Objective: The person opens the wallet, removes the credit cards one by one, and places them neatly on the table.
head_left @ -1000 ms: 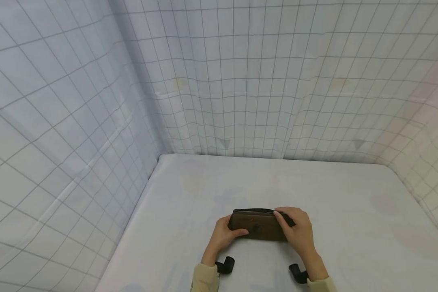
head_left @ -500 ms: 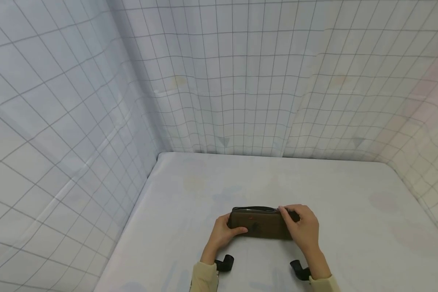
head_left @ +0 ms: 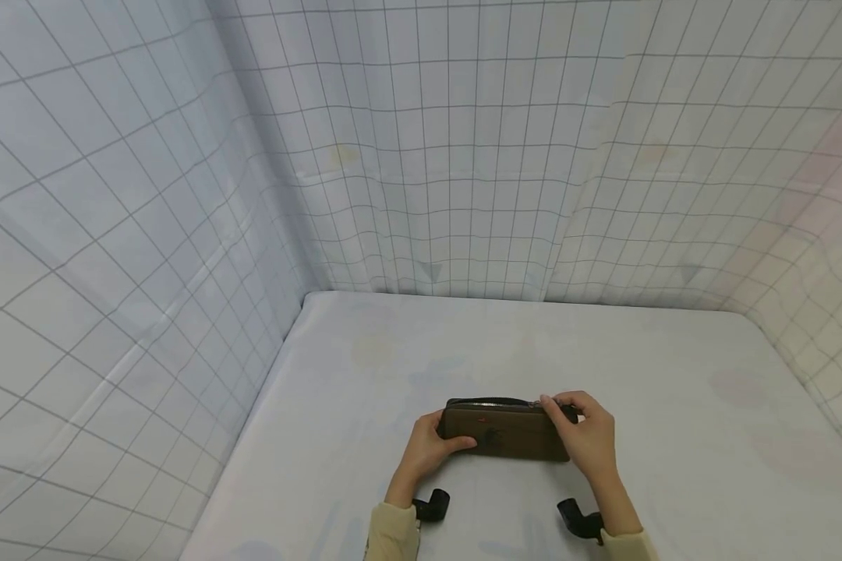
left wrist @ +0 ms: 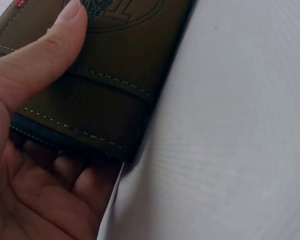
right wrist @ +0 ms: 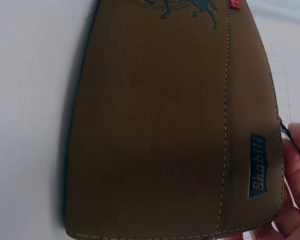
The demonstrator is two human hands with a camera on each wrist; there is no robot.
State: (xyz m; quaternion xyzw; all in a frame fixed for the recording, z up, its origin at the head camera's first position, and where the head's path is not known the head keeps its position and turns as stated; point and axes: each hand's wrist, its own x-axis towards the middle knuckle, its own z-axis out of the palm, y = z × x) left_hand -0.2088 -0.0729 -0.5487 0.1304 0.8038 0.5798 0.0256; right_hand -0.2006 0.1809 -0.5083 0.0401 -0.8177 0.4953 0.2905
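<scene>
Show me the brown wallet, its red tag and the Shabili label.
Brown wallet (head_left: pixel 514 435): head view, middle of its front face.
Red tag (right wrist: pixel 234 4): right wrist view, its visible part.
Shabili label (right wrist: pixel 258 165): right wrist view, its middle.

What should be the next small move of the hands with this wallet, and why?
Probably the right hand should slide the zipper tab along the edge of the wallet toward the nearby corner: it pinches the tab, which sits short of that corner, and the left hand grips the opposite end, which should steady the wallet.
</scene>
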